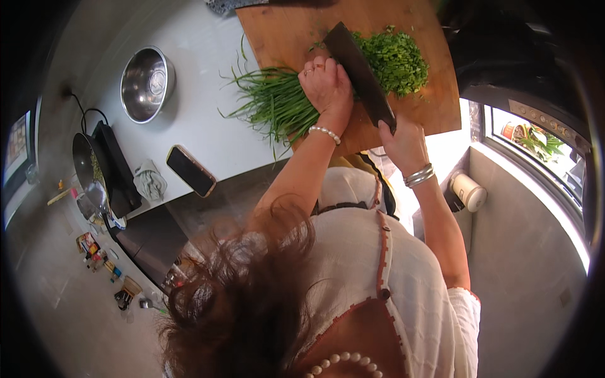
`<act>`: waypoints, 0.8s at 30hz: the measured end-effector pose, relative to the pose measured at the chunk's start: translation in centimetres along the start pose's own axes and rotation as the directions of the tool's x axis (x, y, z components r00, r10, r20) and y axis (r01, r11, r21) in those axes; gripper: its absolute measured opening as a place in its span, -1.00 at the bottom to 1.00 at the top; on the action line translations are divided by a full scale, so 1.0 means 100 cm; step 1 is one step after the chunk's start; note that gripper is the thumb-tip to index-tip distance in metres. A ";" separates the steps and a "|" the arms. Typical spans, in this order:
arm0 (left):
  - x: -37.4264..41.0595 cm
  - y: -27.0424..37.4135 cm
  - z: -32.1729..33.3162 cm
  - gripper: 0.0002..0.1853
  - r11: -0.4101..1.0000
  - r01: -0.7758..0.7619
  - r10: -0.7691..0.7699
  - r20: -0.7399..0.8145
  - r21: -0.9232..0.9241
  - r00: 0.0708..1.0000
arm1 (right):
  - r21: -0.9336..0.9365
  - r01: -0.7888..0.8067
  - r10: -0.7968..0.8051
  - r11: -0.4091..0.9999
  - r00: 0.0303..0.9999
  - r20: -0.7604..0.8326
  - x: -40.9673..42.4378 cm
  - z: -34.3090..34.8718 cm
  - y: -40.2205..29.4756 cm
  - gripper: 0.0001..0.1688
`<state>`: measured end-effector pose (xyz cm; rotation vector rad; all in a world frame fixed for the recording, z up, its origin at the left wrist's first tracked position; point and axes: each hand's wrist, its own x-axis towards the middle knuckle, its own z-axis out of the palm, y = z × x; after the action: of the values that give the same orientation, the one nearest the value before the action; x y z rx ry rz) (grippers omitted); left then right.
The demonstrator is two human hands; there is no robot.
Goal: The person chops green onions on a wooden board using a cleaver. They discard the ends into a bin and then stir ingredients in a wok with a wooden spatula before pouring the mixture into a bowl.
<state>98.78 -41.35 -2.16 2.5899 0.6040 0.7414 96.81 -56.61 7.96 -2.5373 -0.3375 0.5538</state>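
My left hand (326, 85) presses down on a bunch of long green garlic chives (279, 101), whose leaf tips spread left past the edge of the wooden cutting board (425, 115). In my right hand (405, 141) is the handle end of a dark, broad-bladed cleaver (359, 73). The blade lies close beside the knuckles of my left hand, between it and a heap of finely chopped greens (397, 61) on the board's right part. The cut ends of the bunch are hidden by my left hand and the blade.
On the white counter are a steel bowl (145, 85), a phone (191, 171) near the front edge and a crumpled cloth (150, 180). A wok (90, 170) stands by a black cooker (118, 170) at the left. A window with potted plants (539, 141) is at the right.
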 end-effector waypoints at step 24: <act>0.009 -0.008 -0.008 -0.90 0.971 -0.174 0.160 -0.093 -0.165 0.983 | 0.033 -0.047 0.050 0.998 0.994 -0.098 -0.014 -0.007 -0.010 -0.73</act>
<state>98.74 -40.02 -1.53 2.4811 0.3294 0.9116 95.76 -56.51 9.50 -2.5380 -0.2298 0.4459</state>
